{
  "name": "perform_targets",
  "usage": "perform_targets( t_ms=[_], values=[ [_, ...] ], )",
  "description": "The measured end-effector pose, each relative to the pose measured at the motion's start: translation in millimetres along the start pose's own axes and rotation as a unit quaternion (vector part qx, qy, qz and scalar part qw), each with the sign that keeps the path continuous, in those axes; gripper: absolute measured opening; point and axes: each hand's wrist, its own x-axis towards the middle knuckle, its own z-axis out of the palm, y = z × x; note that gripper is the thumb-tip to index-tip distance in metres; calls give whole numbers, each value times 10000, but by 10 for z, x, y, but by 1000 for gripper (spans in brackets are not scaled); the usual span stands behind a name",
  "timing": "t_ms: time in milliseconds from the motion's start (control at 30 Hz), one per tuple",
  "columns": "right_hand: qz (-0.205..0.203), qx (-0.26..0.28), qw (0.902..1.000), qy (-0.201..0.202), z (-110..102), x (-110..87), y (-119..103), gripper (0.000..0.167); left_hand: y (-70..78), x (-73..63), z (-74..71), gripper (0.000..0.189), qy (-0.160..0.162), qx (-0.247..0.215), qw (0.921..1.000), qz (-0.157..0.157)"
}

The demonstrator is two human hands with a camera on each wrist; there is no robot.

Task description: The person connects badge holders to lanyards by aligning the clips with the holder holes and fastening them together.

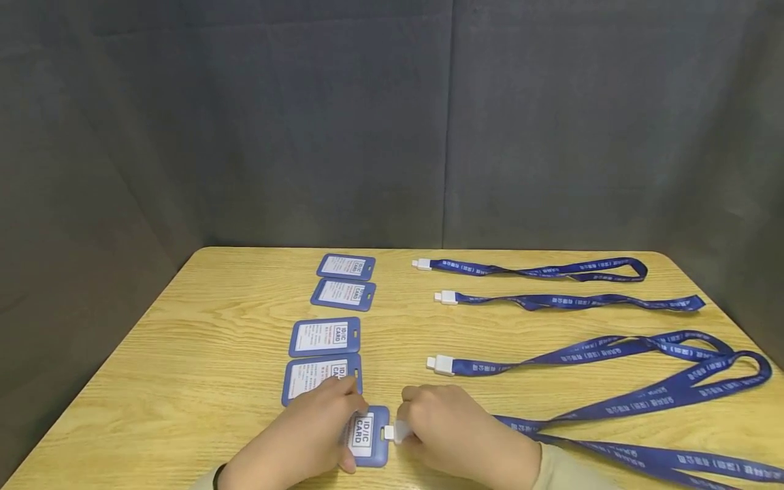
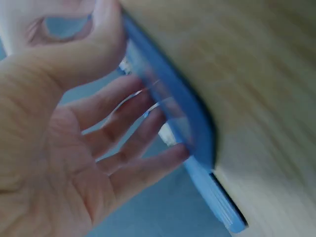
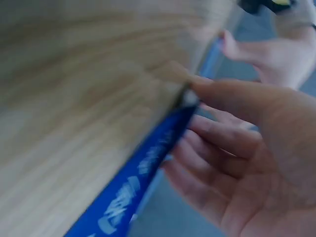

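At the table's near edge, a blue ID card holder (image 1: 379,446) lies with its slotted end toward the right. My left hand (image 1: 318,427) grips it from the left, thumb on the near edge and fingers over the far one, covering much of its face. My right hand (image 1: 459,430) pinches the white clip (image 1: 401,431) of a blue lanyard (image 1: 517,425). The clip's narrow tip meets the holder's slot; whether it passes through cannot be told. In the right wrist view the lanyard strap (image 3: 143,173) runs away from my thumb and fingertips.
Several more card holders (image 1: 326,336) lie in a column on the left of the wooden table (image 1: 202,354). Other blue lanyards (image 1: 588,354) stretch across the right side, their white clips (image 1: 442,365) pointing left. A dark curtain (image 1: 343,136) hangs behind the table.
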Motion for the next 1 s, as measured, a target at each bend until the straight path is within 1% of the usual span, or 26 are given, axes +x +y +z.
perform_targets(
  t_ms=[200,300,433,633,767,900,1000],
  values=[
    [-167,331,9991,203,40,-47,6,7,-26,-15,35,63,-59,41,9999,119],
    [-244,258,9992,209,45,-72,11,7,-37,-15,45,62,-87,-31,9998,186],
    [-329,195,9989,266,43,-80,16,7,-33,-12,59,63,-28,-60,9997,243],
    [-461,40,9981,400,48,-54,9,6,-33,-33,74,64,69,-30,9997,217],
    [-424,-94,9983,388,51,-44,1,5,-31,-45,110,61,215,-78,9995,236],
    [-303,-150,9991,252,36,-34,-23,6,-26,-46,135,59,313,-41,9991,295],
    [-228,-125,9995,171,28,-30,-37,8,-18,-43,133,59,318,-37,9990,321]
  ],
)
